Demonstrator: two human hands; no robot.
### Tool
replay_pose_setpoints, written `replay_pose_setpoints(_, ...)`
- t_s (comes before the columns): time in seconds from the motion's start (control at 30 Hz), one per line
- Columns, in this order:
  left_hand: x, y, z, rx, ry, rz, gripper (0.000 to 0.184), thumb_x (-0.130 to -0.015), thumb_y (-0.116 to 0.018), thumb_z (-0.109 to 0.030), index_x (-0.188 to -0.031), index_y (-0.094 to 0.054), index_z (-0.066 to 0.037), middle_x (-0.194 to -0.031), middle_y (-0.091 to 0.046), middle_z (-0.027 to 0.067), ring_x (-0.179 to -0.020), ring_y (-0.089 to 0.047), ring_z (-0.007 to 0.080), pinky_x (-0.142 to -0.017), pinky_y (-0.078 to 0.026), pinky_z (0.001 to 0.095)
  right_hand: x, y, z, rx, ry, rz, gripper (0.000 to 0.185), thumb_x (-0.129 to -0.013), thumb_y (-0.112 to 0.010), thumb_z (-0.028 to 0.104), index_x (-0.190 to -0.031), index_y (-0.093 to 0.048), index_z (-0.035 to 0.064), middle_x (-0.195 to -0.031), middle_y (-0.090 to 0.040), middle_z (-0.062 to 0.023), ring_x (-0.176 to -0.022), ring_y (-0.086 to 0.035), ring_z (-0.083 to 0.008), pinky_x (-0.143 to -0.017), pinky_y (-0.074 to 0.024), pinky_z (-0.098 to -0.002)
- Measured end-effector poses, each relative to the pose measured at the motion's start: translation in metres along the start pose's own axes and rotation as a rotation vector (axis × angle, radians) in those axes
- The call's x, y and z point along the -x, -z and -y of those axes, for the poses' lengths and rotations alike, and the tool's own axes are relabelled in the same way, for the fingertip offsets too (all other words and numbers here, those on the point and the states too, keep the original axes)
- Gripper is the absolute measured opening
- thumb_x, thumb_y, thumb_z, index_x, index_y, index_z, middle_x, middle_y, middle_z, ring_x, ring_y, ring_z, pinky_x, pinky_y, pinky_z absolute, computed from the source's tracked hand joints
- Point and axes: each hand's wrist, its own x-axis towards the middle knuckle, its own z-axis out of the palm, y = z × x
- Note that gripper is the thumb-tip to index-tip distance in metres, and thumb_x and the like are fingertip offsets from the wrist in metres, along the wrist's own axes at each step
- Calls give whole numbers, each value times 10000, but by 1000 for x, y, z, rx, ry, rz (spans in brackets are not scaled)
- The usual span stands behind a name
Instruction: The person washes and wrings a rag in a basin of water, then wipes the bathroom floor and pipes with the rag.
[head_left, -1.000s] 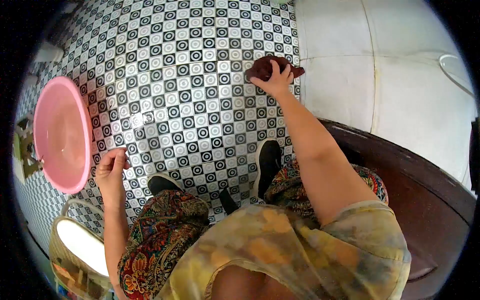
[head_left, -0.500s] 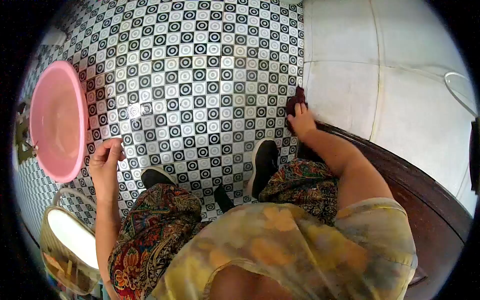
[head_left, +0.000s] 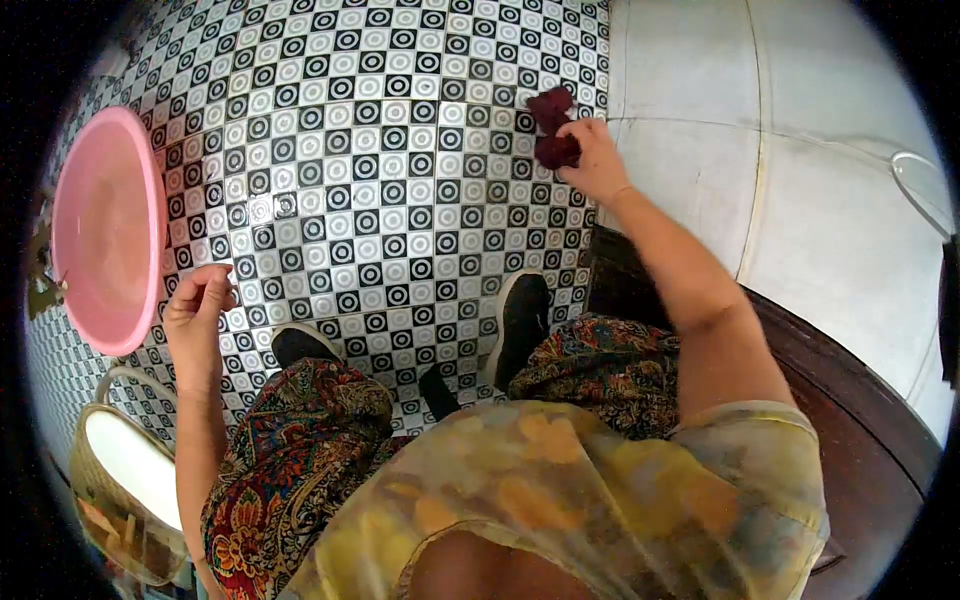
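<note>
A crumpled dark red cloth lies against the patterned tile floor, near the foot of the white tiled wall. My right hand grips its right side with fingers and thumb. On the left, my left hand hangs over the floor with its fingers curled together, and whether anything small is between them is hidden. It is nearest to the pink basin, which has cloudy liquid inside.
Below the basin stands a container with a white top and a handle. Dark brown wood runs along the right. A white hose hangs by the white tiled wall. My shoes are on the floor.
My right hand moved the cloth from mid-floor down to the wall's corner, then back up and slightly left. The cloth is bunched differently. My left hand shifted slightly left and up in view.
</note>
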Motion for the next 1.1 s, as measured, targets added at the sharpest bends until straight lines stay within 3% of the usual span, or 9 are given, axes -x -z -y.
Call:
replay_pose_setpoints(0.13,0,2,6,-14,0,-44,122,-821,-568,-136,-867,-610,-31,-723,-553,-23,-607,-448,43,-572,-382,177,26,32,-28,288,39,274,459,-538,-665,30,-955,-484,95,-1083,-369,-181,-977,-419,-369,-851,-393,-376)
replay_pose_setpoints(0.27,7,-1,10,42,24,-50,110,-819,-571,-124,-853,-613,-28,-729,-565,-17,-618,-465,45,-578,-385,174,70,-7,-45,499,-110,606,526,-508,-711,105,-973,-466,105,-1239,-225,-263,-1056,-346,-443,-886,-370,-419)
replay_pose_setpoints(0.4,4,2,11,48,69,-67,105,-818,-568,-122,-846,-609,-30,-692,-546,-20,-578,-447,51,-548,-367,183,63,-53,-9,386,-382,391,567,-539,-720,157,-1041,-464,87,-1234,-227,-298,-1054,-331,-464,-879,-338,-488)
replay_pose_setpoints(0.47,5,-1,5,20,80,-87,96,-813,-573,-119,-833,-608,-32,-695,-556,-14,-586,-461,54,-550,-377,188,53,-66,-2,88,-181,172,480,-538,-691,130,-962,-468,96,-1183,-266,-298,-1017,-349,-463,-859,-347,-484)
replay_pose_setpoints(0.6,2,-13,9,91,73,-66,77,-811,-557,-91,-828,-606,-35,-686,-555,-6,-610,-485,68,-557,-396,198,0,-106,90,23,107,-2,427,-547,-655,89,-940,-488,102,-1166,-315,-243,-982,-365,-426,-834,-340,-460)
replay_pose_setpoints(0.67,5,-16,-6,-60,105,-56,99,-806,-567,-110,-832,-610,-25,-684,-556,-6,-618,-485,65,-570,-407,203,-31,-119,154,-48,254,63,413,-544,-650,76,-926,-495,105,-1173,-318,-222,-982,-368,-410,-827,-356,-439)
replay_pose_setpoints(0.8,6,-12,-21,1,72,-61,112,-806,-570,-109,-836,-609,-8,-691,-566,9,-616,-499,70,-575,-421,208,-68,-131,230,-294,380,138,374,-541,-666,77,-882,-513,75,-1108,-395,-157,-982,-396,-346,-815,-392,-407)
replay_pose_setpoints(1.03,5,-2,0,102,101,-80,70,-798,-588,-86,-827,-619,-30,-672,-561,-21,-578,-484,40,-533,-408,173,-59,-55,174,-364,387,-110,343,-524,-642,77,-842,-513,86,-1034,-481,-125,-957,-445,-332,-826,-374,-406)
replay_pose_setpoints(1.1,0,-1,2,128,109,-75,64,-794,-591,-85,-824,-617,-34,-673,-561,-24,-579,-481,38,-534,-408,173,-53,-33,128,-199,324,-156,361,-545,-621,92,-890,-515,82,-1083,-481,-133,-1000,-442,-334,-870,-356,-399)
